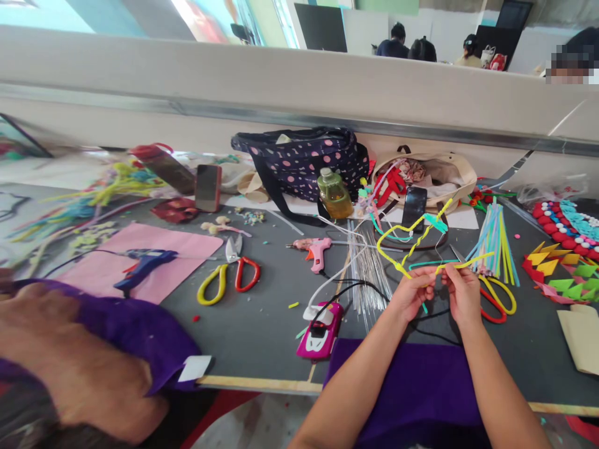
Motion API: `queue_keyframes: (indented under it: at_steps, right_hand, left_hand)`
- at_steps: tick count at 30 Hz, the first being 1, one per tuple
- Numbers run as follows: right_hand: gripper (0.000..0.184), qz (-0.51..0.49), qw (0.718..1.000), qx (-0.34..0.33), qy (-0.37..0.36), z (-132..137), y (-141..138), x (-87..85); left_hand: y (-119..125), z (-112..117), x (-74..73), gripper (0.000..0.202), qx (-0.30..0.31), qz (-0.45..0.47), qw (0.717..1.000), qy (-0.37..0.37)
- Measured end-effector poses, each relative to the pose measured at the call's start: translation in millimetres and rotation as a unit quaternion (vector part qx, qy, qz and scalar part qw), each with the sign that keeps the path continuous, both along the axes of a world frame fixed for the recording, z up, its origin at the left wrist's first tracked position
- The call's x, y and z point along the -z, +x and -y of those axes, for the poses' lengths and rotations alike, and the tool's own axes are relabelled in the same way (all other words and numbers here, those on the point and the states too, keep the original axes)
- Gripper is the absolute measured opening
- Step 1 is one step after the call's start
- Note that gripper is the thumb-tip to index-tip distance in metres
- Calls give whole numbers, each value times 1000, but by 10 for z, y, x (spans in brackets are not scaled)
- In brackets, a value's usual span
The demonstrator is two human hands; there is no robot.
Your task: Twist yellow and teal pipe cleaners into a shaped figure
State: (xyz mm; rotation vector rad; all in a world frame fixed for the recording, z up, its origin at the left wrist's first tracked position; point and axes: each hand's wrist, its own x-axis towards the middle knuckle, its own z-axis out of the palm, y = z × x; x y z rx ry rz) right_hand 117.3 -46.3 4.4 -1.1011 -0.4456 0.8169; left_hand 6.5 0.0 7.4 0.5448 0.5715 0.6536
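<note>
A bent yellow pipe cleaner loops up from my two hands, with a twisted stretch rising toward a teal pipe cleaner piece near its top. The fingers of my left hand are pinched on the yellow strand. Close beside it, my right hand pinches the same strand, and a free end sticks out to the right. Just behind my right hand lie red-and-yellow scissors, partly hidden by it. Clear thin sticks are spread left of my left hand. A bundle of pastel pipe cleaners stands beyond.
A pink glue gun, a magenta power strip with cords and another pair of scissors lie leftward. A bottle and a dotted bag stand at the back. At far left, a co-worker's arm rests near a blue glue gun.
</note>
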Motion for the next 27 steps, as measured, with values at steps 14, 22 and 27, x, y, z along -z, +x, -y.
queue_keyframes:
  at_steps: [14, 22, 27]
  right_hand:
    - [28, 159, 984, -76, -6, 87, 102, -74]
    - [19, 103, 991, -80, -19, 52, 12, -24]
    - [21, 12, 996, -86, -20, 45, 5, -33]
  left_hand:
    - [-177, -127, -81, 25, -6, -49, 998, 48]
    - [-116, -49, -90, 26, -23, -76, 994, 81]
    - [-100, -25, -110, 28, -14, -66, 993, 92]
